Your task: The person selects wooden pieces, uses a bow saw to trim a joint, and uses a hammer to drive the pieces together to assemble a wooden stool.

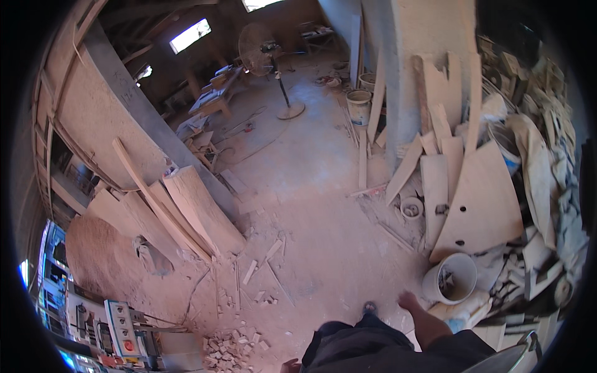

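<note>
A dusty concrete floor (292, 171) fills the middle of the workshop, running back toward the bright windows. A broad pillar (121, 99) leans across the left of the view, and a second, paler pillar (429, 31) rises on the right. Against the foot of the left one stand long planks (161, 214) and a thick wood slab (202, 208), with a brown heap of sawdust (93, 255) spread beside them. On the right, a big curved board (488, 199) with two dark holes is propped among upright boards (435, 180) and scrap wood. A work table (214, 99) stands farther back, near a tall standing fan (256, 53) on a round base. At the lower left sits a machine with a pale control box (123, 329) bearing a red button (129, 345). Just below the curved board is a whitish bucket (432, 287) with something dark inside; it is the thing nearest the right hand (408, 301), which hangs over the floor to the left of it, apart from it, fingers loosely extended and holding nothing visible. A pile of small wood blocks (233, 351) lies left of the left hand (290, 367); that hand is cut by the lower edge, so I cannot tell whether it is wide, narrow or holding anything.
</note>
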Available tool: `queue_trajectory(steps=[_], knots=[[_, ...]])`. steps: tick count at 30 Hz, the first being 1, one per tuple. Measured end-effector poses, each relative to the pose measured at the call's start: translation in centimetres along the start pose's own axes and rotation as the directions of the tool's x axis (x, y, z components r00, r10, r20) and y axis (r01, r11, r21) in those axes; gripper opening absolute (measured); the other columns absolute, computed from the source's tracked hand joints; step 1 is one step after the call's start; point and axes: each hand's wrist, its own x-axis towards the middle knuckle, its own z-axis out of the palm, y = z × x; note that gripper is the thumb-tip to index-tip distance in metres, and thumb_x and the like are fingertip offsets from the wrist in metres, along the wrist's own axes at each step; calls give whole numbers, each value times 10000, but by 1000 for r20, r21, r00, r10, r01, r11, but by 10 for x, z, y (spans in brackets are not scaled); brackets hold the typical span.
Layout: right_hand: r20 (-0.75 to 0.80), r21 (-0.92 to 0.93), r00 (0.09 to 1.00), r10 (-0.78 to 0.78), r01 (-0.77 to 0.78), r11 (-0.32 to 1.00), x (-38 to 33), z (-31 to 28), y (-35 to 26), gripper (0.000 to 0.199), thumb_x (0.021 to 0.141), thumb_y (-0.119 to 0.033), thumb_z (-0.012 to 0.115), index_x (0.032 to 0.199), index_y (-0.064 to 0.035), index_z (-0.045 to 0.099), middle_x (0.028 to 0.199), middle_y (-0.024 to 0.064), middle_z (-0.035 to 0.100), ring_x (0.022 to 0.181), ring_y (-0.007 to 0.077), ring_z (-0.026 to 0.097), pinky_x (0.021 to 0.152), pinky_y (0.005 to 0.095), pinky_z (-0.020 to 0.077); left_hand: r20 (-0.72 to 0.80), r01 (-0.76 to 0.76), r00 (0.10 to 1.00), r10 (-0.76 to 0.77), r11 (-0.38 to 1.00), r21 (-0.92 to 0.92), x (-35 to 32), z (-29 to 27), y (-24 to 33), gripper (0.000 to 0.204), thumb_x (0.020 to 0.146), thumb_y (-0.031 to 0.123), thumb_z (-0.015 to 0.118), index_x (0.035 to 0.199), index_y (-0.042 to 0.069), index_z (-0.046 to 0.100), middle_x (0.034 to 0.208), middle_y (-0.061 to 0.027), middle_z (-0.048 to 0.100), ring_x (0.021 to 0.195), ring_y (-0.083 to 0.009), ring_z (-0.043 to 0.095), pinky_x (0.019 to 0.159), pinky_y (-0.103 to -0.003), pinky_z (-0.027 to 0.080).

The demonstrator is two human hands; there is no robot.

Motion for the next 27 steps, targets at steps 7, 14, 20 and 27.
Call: queue_trajectory(steps=[7,14,20,27], knots=[[-185,754,970,156,38,655,419,-267,-193,208,856,-159,599,1019,-82,704,939,184,692,895,330,667,764,413,530,-468,-15,846,254,891,455,44,44,107,450,953,363,529,1106,-50,619,1047,-209,676,968,-285,626,925,-416,490],[-76,289,993,-93,111,951,534,-132,-118,169,879,-203,560,886,-65,656,841,195,649,863,366,639,765,505,506,-315,-225,926,207,974,-22,173,11,296,501,925,425,521,1115,-37,567,1063,-226,639,977,-323,575,964,-473,441],[771,77,634,62,-190,979,474,-127,-21,197,813,-275,595,814,-97,680,884,172,664,887,324,653,739,471,521,-231,14,616,753,283,959,213,19,585,287,872,133,594,1041,-91,656,874,-170,732,806,-221,724,770,-355,579],[741,39,574,349,-555,831,709,-194,-16,194,799,-245,623,878,-81,691,854,178,666,826,337,656,723,470,533,-463,-164,501,731,605,779,313,167,919,470,840,255,629,1199,-47,663,980,-279,704,905,-341,718,785,-380,564]])
